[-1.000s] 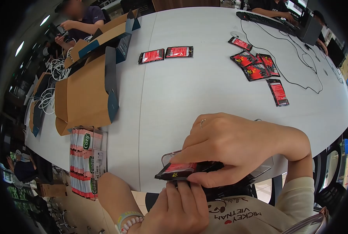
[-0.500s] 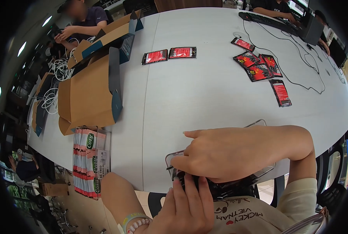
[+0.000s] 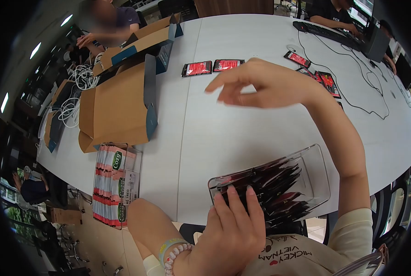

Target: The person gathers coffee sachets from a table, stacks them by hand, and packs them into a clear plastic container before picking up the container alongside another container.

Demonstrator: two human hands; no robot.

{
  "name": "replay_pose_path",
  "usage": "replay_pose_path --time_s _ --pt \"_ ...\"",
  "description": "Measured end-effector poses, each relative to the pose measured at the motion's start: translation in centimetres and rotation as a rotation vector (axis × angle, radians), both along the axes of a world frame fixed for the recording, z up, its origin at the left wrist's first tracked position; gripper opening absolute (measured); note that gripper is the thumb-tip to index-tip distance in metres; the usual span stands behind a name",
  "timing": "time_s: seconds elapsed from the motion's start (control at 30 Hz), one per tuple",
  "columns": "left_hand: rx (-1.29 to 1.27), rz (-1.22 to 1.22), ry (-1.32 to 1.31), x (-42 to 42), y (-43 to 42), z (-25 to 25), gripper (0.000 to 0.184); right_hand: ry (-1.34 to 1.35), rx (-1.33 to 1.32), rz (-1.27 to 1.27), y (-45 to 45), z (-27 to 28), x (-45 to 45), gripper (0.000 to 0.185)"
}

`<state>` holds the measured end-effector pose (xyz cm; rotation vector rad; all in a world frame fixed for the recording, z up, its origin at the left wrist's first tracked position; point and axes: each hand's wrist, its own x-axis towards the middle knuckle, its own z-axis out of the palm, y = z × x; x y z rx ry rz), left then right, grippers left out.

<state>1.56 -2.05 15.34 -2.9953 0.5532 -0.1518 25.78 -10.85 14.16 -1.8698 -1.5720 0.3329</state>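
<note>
Laying the left hand on the black packs in a clear box, with straight fingers a little bit apart and tips touching the packs. Holding the right hand up over the bench, with loose, bent fingers pointing left around only air.

Having the clear box close by, at the near edge of the bench, sitting at a slant. Finding lots of black packs in it, standing on thin edges, leaning on each other and crowding the left and near parts. Spotting bits of red on some. Seeing bare clear wall at the right end.

Finding a second clear box off to the left, by the bench edge too. Seeing it stuffed with pink and white packs in rows, with green Cozy marks.

Seeing two red packs lying side by side near the right hand. Spotting more red packs farther right, partly hiding behind the right arm. Looking left at open brown boxes, with white cords beside them; not being able to tell what is inside.
</note>
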Motion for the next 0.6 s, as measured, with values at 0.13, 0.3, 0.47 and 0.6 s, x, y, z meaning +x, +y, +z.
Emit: replay_pose_path --time_s 0.13,0.3,0.47,0.6 --pt "0.140 -0.119 -0.227 -0.6 0.7 -1.4 0.037 -0.559 -0.013 -0.329 2.4 -9.2 9.3 0.048" --pt "0.166 -0.131 0.001 0.6 2.8 0.7 0.032 -0.935 -0.012 -0.475 4.2 -13.2 13.1 0.052" --pt "-0.137 -0.230 0.401 4.5 5.8 4.0 0.043 -0.837 -0.471 -0.407 3.9 -11.3 12.2 0.025" --pt "-0.074 -0.255 0.375 4.1 3.7 2.0 0.042 -0.910 -0.395 -0.415 2.8 -13.4 12.0 0.014"
